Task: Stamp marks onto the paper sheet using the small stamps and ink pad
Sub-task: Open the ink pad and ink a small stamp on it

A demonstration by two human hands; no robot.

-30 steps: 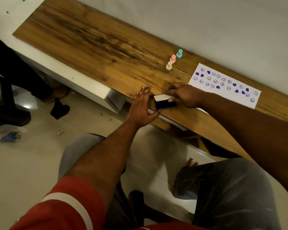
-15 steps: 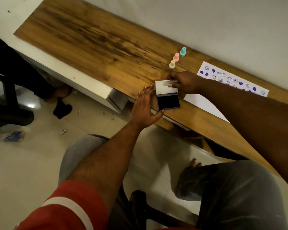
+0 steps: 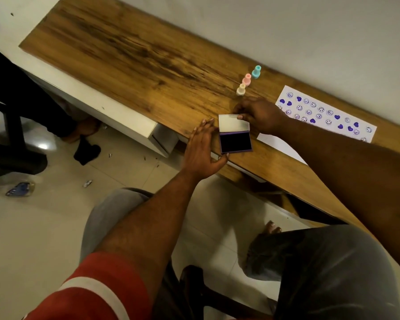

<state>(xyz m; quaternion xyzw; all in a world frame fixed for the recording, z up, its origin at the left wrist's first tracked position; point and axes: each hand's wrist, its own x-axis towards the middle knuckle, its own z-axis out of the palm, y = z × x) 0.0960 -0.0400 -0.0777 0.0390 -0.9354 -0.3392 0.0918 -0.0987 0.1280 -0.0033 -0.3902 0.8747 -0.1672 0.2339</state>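
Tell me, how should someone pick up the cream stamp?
The cream stamp stands upright on its wider base, so I'd pinch its narrow top from above, fingers across the row, since the pink stamp stands close behind it.

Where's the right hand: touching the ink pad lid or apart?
Touching. Head view: the right hand grips the far right corner of the open ink pad lid with its fingertips.

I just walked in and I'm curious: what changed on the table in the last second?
The right hand swung the lid of the ink pad up and back, baring the dark ink; it still grips the lid's far edge. The left hand stayed flat beside the ink pad. The stamps and paper sheet stayed put.
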